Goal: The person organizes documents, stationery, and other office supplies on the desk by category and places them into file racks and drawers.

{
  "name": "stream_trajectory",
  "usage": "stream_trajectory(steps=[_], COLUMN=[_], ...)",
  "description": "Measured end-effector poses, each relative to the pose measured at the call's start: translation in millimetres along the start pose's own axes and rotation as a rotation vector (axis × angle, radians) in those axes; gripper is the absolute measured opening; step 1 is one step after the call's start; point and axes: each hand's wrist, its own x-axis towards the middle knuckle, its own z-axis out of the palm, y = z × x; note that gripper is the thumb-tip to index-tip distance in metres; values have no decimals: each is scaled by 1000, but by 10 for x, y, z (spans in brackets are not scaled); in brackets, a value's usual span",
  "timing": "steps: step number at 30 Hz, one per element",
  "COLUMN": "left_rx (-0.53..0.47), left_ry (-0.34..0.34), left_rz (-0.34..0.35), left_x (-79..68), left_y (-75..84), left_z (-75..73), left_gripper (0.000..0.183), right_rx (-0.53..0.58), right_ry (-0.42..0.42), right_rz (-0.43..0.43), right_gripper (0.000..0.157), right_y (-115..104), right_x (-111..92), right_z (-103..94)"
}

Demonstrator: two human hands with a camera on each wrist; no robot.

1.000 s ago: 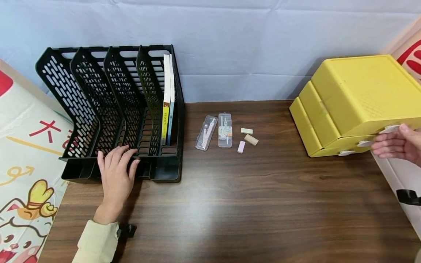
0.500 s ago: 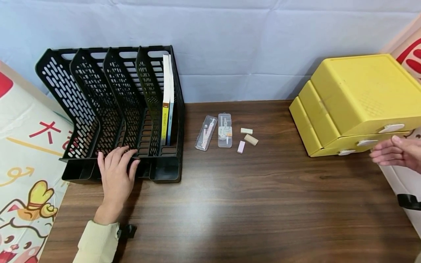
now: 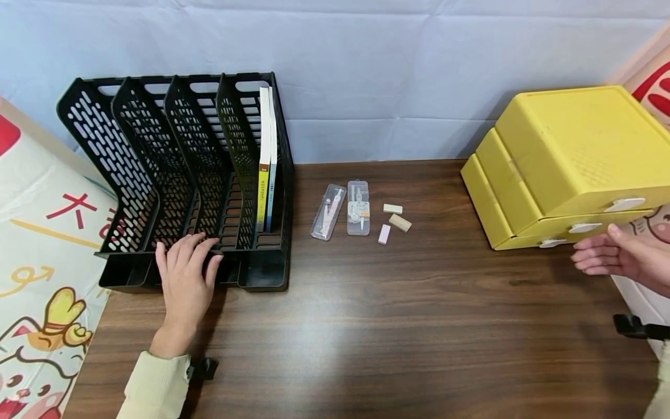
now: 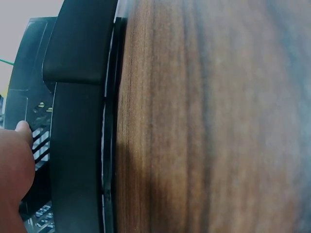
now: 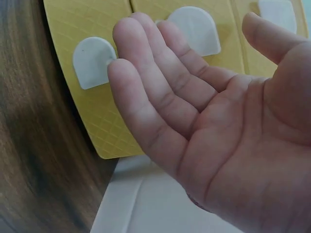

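Observation:
My left hand (image 3: pixel 185 273) rests with relaxed fingers over the front rail of a black desk file rack (image 3: pixel 264 282). Part of that hand (image 4: pixel 14 165) shows at the edge of the left wrist view, beside the dark plastic. At the right, my right hand (image 3: pixel 628 256) is held in front of a yellow drawer unit (image 3: pixel 576 145), fingers extended and nothing in them. Its palm (image 5: pixel 228 141) faces the camera in the right wrist view, with the white drawer tabs (image 5: pixel 94 63) behind the fingers. All the drawers look pushed in.
Two thin books (image 3: pixel 264 192) stand in the rack's rightmost slot. Between rack and drawers lie a clear case with a compass (image 3: pixel 328 212), a second clear case (image 3: pixel 358 208), a white eraser (image 3: pixel 392 208), a tan one (image 3: pixel 400 222) and a pink one (image 3: pixel 384 234).
My right hand has left the top drawer's tab and moved down and left, away from the drawer front. My left hand has stayed on the rack.

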Motion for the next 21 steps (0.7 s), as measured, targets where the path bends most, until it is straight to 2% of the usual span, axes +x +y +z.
stream_trajectory(steps=[12,21], left_rx=[-11,-3], left_ry=[7,-7], left_rz=[7,4], left_x=[11,13], left_y=[0,-7], left_z=[-2,2], left_gripper=[32,32], right_rx=[117,130], right_ry=[-43,-13], right_rz=[50,20], right_gripper=[79,76], right_y=[17,18], right_x=[112,162], right_z=[-56,-25])
